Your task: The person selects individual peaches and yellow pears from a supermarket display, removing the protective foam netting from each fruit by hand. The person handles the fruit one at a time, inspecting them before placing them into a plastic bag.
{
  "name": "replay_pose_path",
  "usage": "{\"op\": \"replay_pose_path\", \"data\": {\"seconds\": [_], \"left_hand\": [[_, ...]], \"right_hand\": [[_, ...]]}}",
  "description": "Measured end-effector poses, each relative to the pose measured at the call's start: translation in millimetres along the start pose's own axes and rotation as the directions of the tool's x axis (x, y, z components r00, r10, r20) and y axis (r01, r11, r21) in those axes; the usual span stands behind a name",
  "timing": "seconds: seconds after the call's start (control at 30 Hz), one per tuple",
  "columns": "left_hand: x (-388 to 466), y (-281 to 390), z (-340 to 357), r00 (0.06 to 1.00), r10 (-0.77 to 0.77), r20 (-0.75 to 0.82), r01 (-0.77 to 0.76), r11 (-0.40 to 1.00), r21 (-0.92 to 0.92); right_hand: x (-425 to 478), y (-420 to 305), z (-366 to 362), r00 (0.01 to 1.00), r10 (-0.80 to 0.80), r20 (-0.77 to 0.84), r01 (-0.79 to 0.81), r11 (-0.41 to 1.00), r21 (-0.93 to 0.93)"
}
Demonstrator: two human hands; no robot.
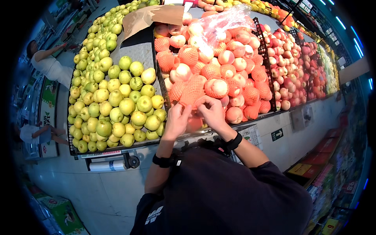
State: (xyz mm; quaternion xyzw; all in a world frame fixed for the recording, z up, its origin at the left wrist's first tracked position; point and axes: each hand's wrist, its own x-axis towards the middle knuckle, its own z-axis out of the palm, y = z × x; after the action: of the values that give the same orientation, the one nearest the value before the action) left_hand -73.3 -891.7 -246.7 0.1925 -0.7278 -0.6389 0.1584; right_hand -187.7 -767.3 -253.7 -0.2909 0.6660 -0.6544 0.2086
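Between my hands is a coral-pink foam fruit net (192, 89), stretched upward over the heaped peaches. My left hand (178, 119) pinches its lower edge on the left, thumb against fingers. On the right, my right hand (212, 113) grips the same edge with thumb and bent fingers. The net looks fairly flat; whether anything is inside I cannot tell. Around it lie peaches (226, 57), some bare and some in matching foam nets (250, 95). Another peach (194, 122) shows dimly below my hands, close to the front edge of the display.
Yellow-green pears (116, 97) are piled left of a black crate divider (161, 76). A torn cardboard sheet (152, 18) and a clear plastic bag (226, 25) lie farther back. Red-pink fruit (286, 69) fills the right section. A bag roll (108, 166) hangs in front. People (48, 63) stand left.
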Motion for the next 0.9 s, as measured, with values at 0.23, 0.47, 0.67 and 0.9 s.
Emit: {"op": "replay_pose_path", "data": {"seconds": [0.23,0.47,0.67,0.9], "left_hand": [[-3.8,-8.4,-1.2,0.991,0.076,-0.106,-0.081,0.995,-0.050],[-6.4,-13.6,-10.2,0.939,0.262,-0.224,-0.177,0.925,0.337],[-14.8,2.3,-13.3,0.960,0.166,-0.227,-0.085,0.940,0.329],[-13.8,-8.4,-12.1,0.899,0.178,-0.401,-0.019,0.929,0.369]], "right_hand": [[1.5,4.3,4.0,0.967,0.243,0.076,-0.254,0.915,0.313],[14.1,5.2,13.6,0.950,-0.016,0.313,0.077,0.980,-0.183],[29.7,11.0,3.8,0.971,-0.063,0.231,0.126,0.954,-0.271],[51.9,11.2,-12.2,0.988,-0.043,0.149,0.078,0.967,-0.242]]}}
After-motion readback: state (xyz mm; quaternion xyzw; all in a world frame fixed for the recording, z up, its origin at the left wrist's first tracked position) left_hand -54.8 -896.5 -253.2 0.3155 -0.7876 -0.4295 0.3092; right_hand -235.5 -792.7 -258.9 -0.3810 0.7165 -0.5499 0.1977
